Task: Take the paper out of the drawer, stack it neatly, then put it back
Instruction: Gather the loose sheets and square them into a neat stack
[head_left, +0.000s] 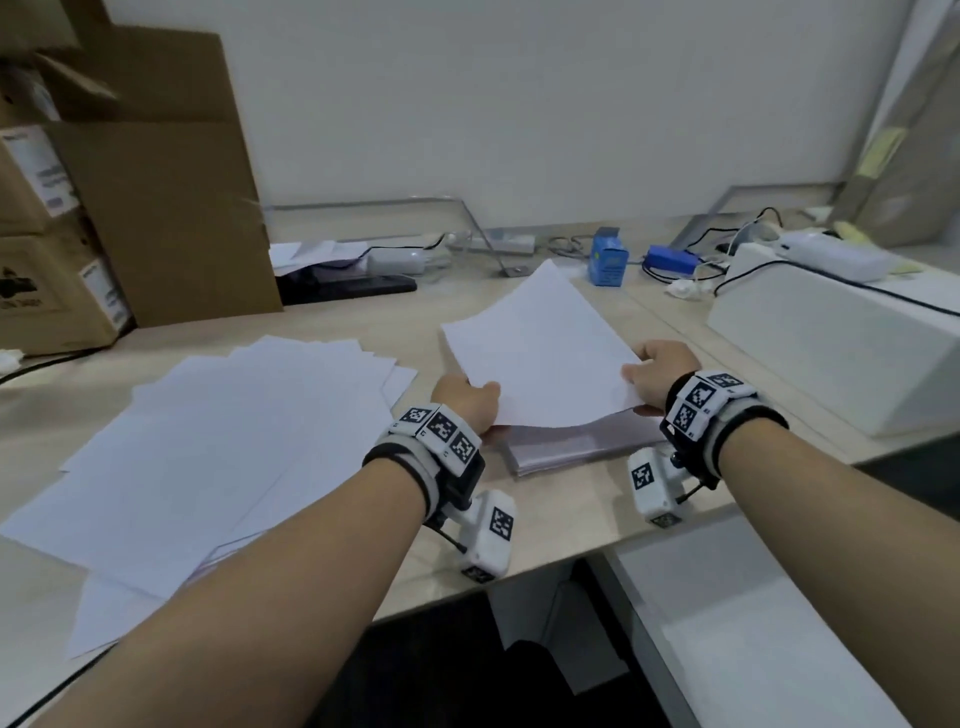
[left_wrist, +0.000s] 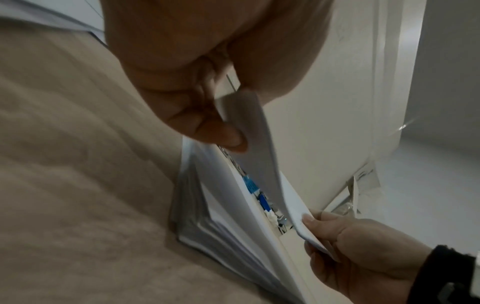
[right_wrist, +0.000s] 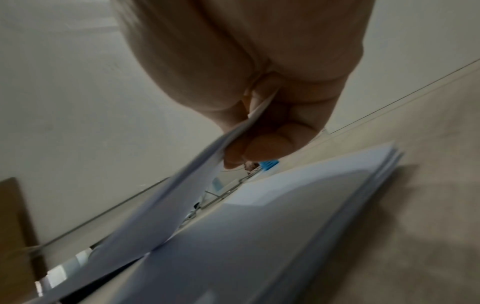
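The left hand (head_left: 470, 400) pinches the near-left edge of 1 white sheet (head_left: 540, 348), thumb on top and fingers (left_wrist: 221, 131) curled beneath. The right hand (head_left: 660, 374) pinches the near-right edge the same way. The sheet hangs tilted, its near edge raised, just above a squared paper stack (head_left: 566, 447) lying on the beige desk (head_left: 566, 525). To the left, well apart from the stack, loose sheets (head_left: 208, 441) lie fanned in an untidy heap. A white box (head_left: 841, 332) stands at the right, cardboard boxes (head_left: 130, 208) at the far left.

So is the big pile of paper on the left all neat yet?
No, the left pile of paper is still messy: its sheets are fanned out at different angles, corners poking past each other across the desk.
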